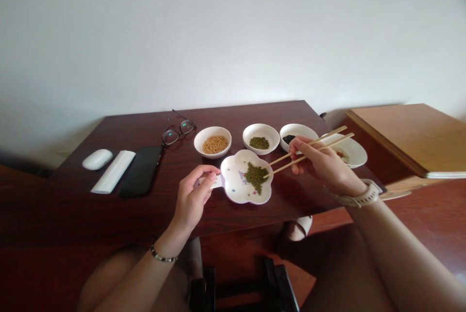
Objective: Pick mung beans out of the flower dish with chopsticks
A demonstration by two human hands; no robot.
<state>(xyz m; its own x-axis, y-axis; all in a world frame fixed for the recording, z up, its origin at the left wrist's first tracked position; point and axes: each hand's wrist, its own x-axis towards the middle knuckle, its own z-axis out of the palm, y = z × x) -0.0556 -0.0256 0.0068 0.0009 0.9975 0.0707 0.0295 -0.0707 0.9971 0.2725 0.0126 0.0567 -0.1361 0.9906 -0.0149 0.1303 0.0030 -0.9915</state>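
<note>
My left hand (194,190) grips the short handle of a white flower-shaped dish (235,198), fingers closed around it. Green mung beans (256,176) lie in a heap toward the dish's right side. Closed on a pair of wooden chopsticks (304,157), my right hand (316,164) points their tips at the edge of the beans. Behind the dish stand a white bowl (198,143) of yellow soybeans (215,144), a white bowl (261,130) with more mung beans, and another white bowl (300,130) holding black beans (289,139), partly hidden by my right hand.
A white plate (358,154) with some food sits beyond my right wrist. Eyeglasses (179,132), a black phone (141,171), a white flat bar (113,172) and a white mouse-like object (97,159) lie on the dark table (174,220). A wooden box-like surface (411,132) stands right.
</note>
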